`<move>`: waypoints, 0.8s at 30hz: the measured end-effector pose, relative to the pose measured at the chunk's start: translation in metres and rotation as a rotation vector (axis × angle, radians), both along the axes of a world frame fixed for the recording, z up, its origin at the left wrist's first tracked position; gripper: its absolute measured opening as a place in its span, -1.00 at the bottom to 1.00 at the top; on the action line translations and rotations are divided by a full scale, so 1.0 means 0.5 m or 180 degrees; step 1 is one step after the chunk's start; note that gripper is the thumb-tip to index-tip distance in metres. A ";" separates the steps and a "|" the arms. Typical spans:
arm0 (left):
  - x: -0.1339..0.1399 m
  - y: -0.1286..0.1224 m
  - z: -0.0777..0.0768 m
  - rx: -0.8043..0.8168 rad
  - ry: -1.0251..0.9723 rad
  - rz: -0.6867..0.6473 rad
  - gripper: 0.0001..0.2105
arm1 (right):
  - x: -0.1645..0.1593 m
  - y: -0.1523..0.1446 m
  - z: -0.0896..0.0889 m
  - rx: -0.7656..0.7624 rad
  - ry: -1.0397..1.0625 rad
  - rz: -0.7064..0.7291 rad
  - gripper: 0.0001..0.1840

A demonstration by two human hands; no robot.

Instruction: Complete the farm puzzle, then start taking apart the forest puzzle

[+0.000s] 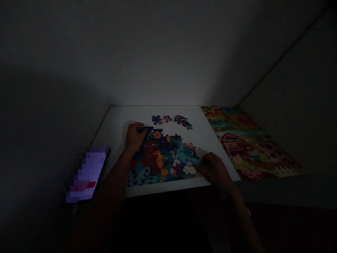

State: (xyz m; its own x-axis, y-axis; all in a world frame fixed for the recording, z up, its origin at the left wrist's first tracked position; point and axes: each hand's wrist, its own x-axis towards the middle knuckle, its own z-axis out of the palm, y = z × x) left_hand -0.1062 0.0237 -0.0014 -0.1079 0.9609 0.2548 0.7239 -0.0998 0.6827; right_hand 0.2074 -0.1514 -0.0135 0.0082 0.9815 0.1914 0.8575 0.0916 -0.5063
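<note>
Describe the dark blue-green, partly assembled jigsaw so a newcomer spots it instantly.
Find the rectangular white tabletop. On its near part, between the left hand and right hand, lies the dark blue-green jigsaw. White rabbits and a stepped far edge set it apart from the separate multicoloured pieces beyond and the red-barn farm picture at right.

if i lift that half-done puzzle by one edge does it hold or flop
The half-done puzzle would probably sag or split: its stepped far edge shows interlocking pieces. It lies flat on the white surface, so tipping seems unlikely.
</note>
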 end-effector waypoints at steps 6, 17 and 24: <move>-0.001 0.000 0.003 -0.0157 0.0462 0.0116 -0.87 | -0.006 -0.004 0.013 -0.0302 0.0127 -0.0078 -0.70; 0.005 -0.001 0.015 -0.0384 0.0944 0.0020 -0.80 | -0.003 0.008 0.031 -0.0831 0.1075 -0.0113 -0.71; 0.000 0.004 0.008 -0.0363 0.0599 -0.0026 -0.81 | -0.009 0.078 0.053 -0.0596 0.1234 -0.0044 -0.66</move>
State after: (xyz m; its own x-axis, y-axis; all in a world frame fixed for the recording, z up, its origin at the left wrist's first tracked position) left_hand -0.1060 0.0256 0.0027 -0.0609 0.9853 0.1593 0.8391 -0.0360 0.5429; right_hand 0.2029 -0.1124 0.0131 0.0580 0.9983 -0.0098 0.6009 -0.0428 -0.7982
